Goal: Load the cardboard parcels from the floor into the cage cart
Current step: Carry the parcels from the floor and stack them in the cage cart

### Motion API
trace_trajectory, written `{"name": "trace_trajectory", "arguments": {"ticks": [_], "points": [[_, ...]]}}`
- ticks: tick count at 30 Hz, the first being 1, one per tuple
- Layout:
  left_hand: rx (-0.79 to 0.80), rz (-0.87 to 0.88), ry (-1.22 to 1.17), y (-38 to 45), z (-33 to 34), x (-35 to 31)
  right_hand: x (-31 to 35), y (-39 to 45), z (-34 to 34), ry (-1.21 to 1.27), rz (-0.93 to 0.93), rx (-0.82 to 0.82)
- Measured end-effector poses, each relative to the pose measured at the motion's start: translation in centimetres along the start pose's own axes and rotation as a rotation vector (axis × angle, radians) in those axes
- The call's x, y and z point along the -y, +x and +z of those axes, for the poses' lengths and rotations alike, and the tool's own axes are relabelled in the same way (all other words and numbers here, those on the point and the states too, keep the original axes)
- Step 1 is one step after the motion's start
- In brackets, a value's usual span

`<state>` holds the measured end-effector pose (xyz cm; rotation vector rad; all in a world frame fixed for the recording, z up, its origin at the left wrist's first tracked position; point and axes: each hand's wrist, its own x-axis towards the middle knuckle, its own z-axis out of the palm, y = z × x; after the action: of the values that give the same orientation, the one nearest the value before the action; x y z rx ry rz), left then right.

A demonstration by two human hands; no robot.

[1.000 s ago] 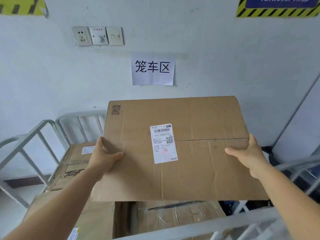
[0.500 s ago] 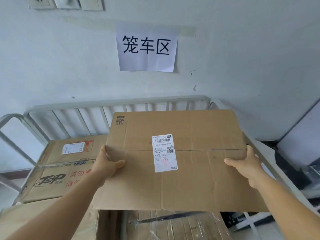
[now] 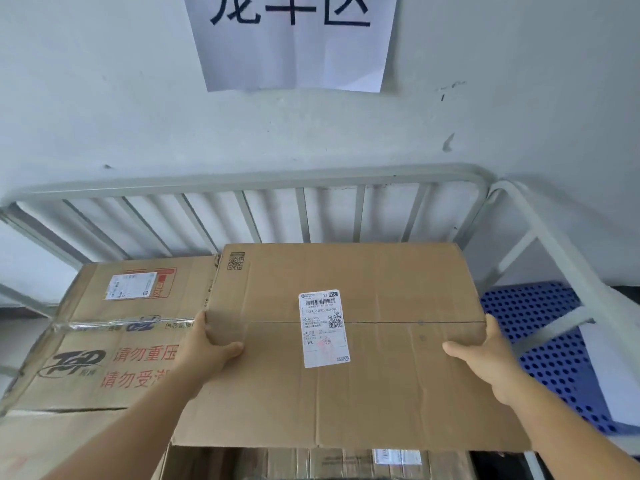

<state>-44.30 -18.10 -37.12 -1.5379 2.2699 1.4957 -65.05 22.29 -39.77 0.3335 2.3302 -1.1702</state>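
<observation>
Thumbs of both hands lie flat on top of the parcel (image 3: 346, 341), while the other fingers wrap under its side edges, out of sight. Left hand (image 3: 207, 348) grasps the left edge, right hand (image 3: 481, 355) grasps the right edge, both forearms stretched forward. The parcel is level inside the cart (image 3: 485, 188), just beside a printed box (image 3: 114, 334) and above another box (image 3: 311, 462).
</observation>
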Motion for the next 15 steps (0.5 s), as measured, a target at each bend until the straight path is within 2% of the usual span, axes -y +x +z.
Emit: {"name": "trace_trajectory", "arguments": {"ticks": [8, 15], "points": [[0.030, -0.074, 0.053, 6.9, 5.0, 0.8, -2.3, 8.6, 2.0, -0.037, 0.103, 0.041], [0.047, -0.097, 0.061, 11.1, 8.2, 2.1, -1.8, 12.7, 3.8, -0.037, 0.082, 0.018]]}}
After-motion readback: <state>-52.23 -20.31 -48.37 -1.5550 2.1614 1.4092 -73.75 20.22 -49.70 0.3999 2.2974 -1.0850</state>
